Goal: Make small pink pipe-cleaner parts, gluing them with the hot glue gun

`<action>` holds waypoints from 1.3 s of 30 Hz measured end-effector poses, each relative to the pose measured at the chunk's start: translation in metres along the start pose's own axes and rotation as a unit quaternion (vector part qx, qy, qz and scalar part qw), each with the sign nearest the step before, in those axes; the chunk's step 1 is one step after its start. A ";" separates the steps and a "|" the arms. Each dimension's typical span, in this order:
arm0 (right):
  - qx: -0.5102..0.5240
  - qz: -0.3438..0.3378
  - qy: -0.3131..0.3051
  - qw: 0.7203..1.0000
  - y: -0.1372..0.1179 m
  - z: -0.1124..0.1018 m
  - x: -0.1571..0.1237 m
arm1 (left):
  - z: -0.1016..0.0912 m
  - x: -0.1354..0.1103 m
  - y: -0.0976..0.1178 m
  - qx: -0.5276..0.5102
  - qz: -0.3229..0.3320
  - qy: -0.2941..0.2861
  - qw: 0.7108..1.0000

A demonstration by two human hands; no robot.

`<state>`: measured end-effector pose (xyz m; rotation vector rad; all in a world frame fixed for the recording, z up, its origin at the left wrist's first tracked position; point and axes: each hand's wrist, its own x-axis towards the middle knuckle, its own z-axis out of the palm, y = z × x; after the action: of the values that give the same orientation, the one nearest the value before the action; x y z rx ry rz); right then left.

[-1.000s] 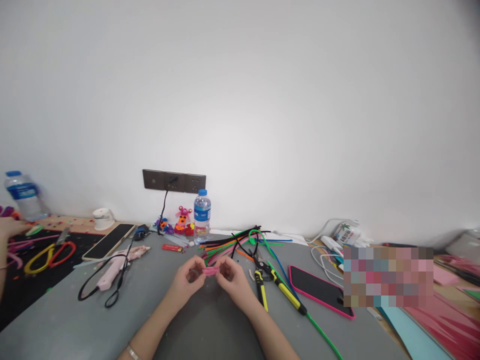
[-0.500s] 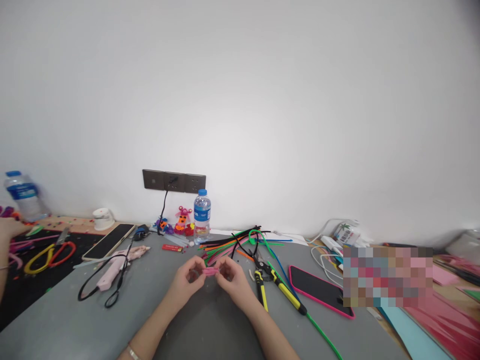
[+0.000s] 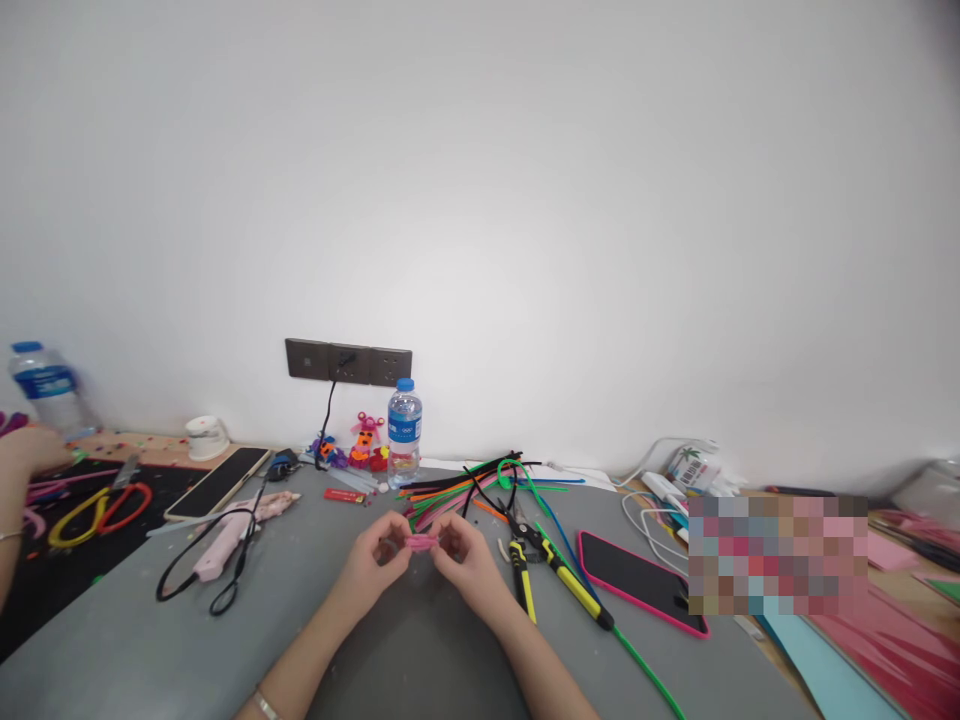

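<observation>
Between my two hands is a small bundle of pink pipe cleaner (image 3: 422, 543), held level just above the grey mat (image 3: 420, 660). My left hand (image 3: 379, 553) pinches its left end between thumb and fingers. At the other end my right hand (image 3: 463, 562) grips it the same way. Behind my fingers lies a pile of coloured pipe cleaners (image 3: 457, 490) in orange, black, green and pink. Close to my right hand rest pliers with yellow and black handles (image 3: 559, 565), their handles spread apart.
A water bottle (image 3: 405, 440) stands at the back beside small fuzzy figures (image 3: 365, 440). To the left lie a pink glue gun (image 3: 225, 545), a phone (image 3: 217, 485) and scissors (image 3: 112, 510). A pink-edged phone (image 3: 641, 583) is on the right. Another person's hand (image 3: 45, 452) reaches in at far left.
My hands and the pink piece stay in nearly the same place. The other person's hand at far left has moved further into view, to the right.
</observation>
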<state>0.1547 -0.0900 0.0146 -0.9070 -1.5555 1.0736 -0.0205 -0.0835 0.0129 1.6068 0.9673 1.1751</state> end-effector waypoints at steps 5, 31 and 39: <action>-0.004 -0.007 -0.010 1.000 0.000 0.001 -0.001 | 0.000 0.000 -0.002 -0.009 0.005 -0.003 1.000; -0.058 -0.054 0.027 0.996 0.003 0.001 -0.001 | 0.001 -0.002 -0.004 -0.011 0.008 -0.018 1.000; -0.063 -0.059 0.023 0.996 0.006 0.001 -0.001 | 0.001 0.000 -0.008 0.017 0.009 -0.013 1.000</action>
<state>0.1546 -0.0892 0.0088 -0.9059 -1.6318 0.8750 -0.0207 -0.0815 0.0050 1.6560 0.9621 1.1522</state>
